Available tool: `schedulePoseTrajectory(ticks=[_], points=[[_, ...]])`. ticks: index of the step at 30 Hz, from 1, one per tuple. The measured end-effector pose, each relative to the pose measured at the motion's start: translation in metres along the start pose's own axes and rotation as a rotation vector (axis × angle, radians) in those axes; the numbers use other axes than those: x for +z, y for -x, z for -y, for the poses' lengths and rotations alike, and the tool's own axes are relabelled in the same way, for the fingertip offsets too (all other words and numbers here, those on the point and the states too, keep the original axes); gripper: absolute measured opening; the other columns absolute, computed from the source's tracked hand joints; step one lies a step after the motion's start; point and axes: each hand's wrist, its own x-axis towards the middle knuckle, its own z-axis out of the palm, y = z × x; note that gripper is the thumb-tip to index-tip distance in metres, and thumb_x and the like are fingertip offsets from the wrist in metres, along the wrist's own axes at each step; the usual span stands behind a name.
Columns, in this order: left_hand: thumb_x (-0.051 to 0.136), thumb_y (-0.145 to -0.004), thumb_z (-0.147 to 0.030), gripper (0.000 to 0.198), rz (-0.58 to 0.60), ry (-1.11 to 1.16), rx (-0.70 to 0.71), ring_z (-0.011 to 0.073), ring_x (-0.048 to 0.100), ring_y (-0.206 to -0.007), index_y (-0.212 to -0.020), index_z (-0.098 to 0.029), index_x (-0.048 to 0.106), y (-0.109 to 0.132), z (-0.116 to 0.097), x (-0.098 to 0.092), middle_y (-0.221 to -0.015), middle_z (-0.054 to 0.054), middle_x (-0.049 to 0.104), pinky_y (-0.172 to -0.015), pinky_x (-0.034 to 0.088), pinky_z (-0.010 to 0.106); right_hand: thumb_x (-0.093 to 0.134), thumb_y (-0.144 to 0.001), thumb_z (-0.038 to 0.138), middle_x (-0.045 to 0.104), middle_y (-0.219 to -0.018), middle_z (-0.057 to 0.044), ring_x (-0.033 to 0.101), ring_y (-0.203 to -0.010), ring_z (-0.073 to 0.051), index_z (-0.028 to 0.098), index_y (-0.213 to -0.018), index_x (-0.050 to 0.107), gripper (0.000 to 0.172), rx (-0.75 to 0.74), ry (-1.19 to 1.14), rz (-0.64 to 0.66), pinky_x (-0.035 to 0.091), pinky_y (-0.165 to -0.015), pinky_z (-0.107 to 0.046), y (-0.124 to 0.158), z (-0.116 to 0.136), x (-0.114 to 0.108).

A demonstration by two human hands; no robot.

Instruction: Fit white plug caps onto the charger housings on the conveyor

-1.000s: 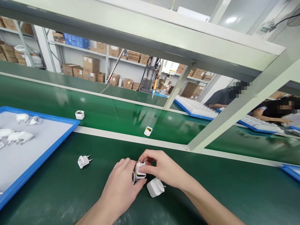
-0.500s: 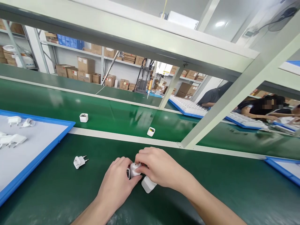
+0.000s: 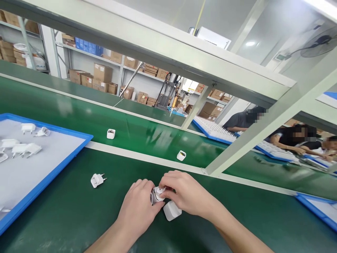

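Observation:
My left hand (image 3: 140,203) grips a white charger housing (image 3: 158,200) just above the green work surface, with a second white rim showing close beside it under the fingers. The thumb and fingers of my right hand (image 3: 184,191) pinch a small white plug piece (image 3: 159,192) at the housing's open end. How deep the piece sits is hidden by my fingers. Below my right hand lies another white charger housing (image 3: 172,211). A loose white plug adapter (image 3: 97,180) with two pins rests to the left of my hands.
A blue-edged tray (image 3: 65,154) of white plug adapters is at left. Two open white housings (image 3: 111,134) stand on the green conveyor belt (image 3: 142,135). A slanted metal post (image 3: 252,130) rises at right. Co-workers sit beyond it near blue-edged trays.
The camera view has shifted slightly. Both housings on the belt have moved right. My hands keep their hold at the housing, and more of its open end shows.

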Motion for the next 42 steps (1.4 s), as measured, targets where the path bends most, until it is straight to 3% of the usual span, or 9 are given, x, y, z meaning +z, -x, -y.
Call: schedulePoseTrajectory(ticks=[14, 25, 31, 36, 42], points=[[0.068, -0.085, -0.025, 0.013, 0.000, 0.014, -0.004, 0.0249, 0.055, -0.090, -0.084, -0.020, 0.056, -0.002, 0.000, 0.000, -0.091, 0.003, 0.063, -0.077, 0.039, 0.037, 0.062, -0.091, 0.007, 0.063, -0.081, 0.001, 0.054, -0.078, -0.016, 0.019, -0.085, 0.063, 0.013, -0.021, -0.017, 0.032, 0.038, -0.073, -0.029, -0.001, -0.006, -0.001], [0.065, -0.087, -0.023, 0.010, -0.004, -0.012, 0.003, 0.0237, 0.054, -0.088, -0.084, -0.020, 0.057, 0.000, 0.000, 0.003, -0.089, 0.002, 0.062, -0.077, 0.039, 0.037, 0.058, -0.084, 0.003, 0.052, -0.070, 0.003, 0.044, -0.067, -0.013, 0.018, -0.070, 0.047, 0.024, -0.017, 0.101, 0.103, 0.030, -0.063, -0.027, -0.009, 0.005, -0.009], [0.066, -0.087, -0.022, 0.009, -0.006, -0.005, 0.002, 0.0241, 0.054, -0.090, -0.084, -0.020, 0.057, -0.001, 0.000, 0.004, -0.091, 0.002, 0.063, -0.076, 0.039, 0.037, 0.065, -0.083, 0.004, 0.063, -0.078, 0.003, 0.052, -0.073, -0.012, 0.018, -0.078, 0.060, 0.015, 0.000, -0.173, 0.053, 0.036, -0.066, -0.024, -0.007, -0.010, -0.002], [0.069, -0.086, -0.024, 0.013, -0.003, -0.008, 0.001, 0.0240, 0.054, -0.090, -0.084, -0.020, 0.056, -0.002, 0.000, 0.004, -0.091, 0.002, 0.063, -0.077, 0.038, 0.036, 0.063, -0.087, 0.005, 0.066, -0.082, 0.001, 0.056, -0.078, -0.014, 0.018, -0.084, 0.064, 0.013, -0.019, -0.188, -0.038, 0.038, -0.069, -0.025, 0.001, -0.015, 0.006], [0.066, -0.087, -0.024, 0.013, 0.003, -0.012, -0.001, 0.0234, 0.053, -0.087, -0.082, -0.020, 0.055, -0.002, 0.001, 0.005, -0.088, 0.002, 0.062, -0.076, 0.038, 0.037, 0.060, -0.089, 0.007, 0.064, -0.081, 0.001, 0.054, -0.077, -0.015, 0.019, -0.084, 0.061, 0.012, -0.062, -0.069, -0.014, 0.037, -0.072, -0.028, 0.001, -0.013, 0.005]])
